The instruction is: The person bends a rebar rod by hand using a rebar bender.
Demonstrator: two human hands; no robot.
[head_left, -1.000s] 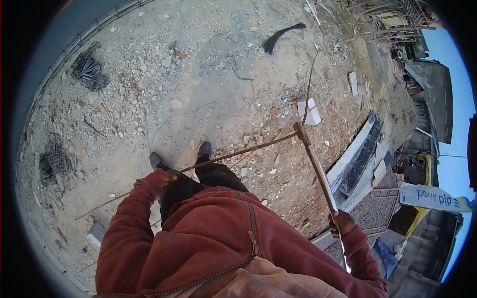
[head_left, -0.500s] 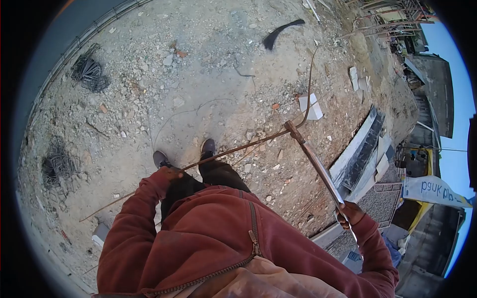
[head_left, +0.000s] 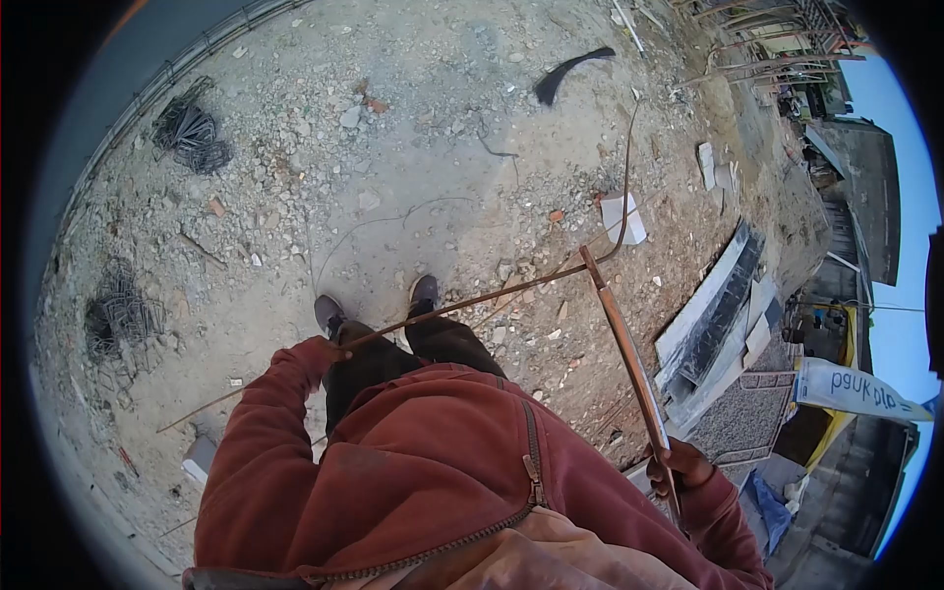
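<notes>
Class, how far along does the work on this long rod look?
Apparently done: the rod has a bend just beyond the tool's far end. In hand: the left hand grips the rod's straighter stretch; the right hand holds the tool, its far end at the rod near the bend. Left: that stretch is nearly straight, but whether it needs bending can't be told.

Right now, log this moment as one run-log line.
left hand: grips bent rod | right hand: grips long bar | bar's far end: at rod, near bend | ground: stony
</notes>
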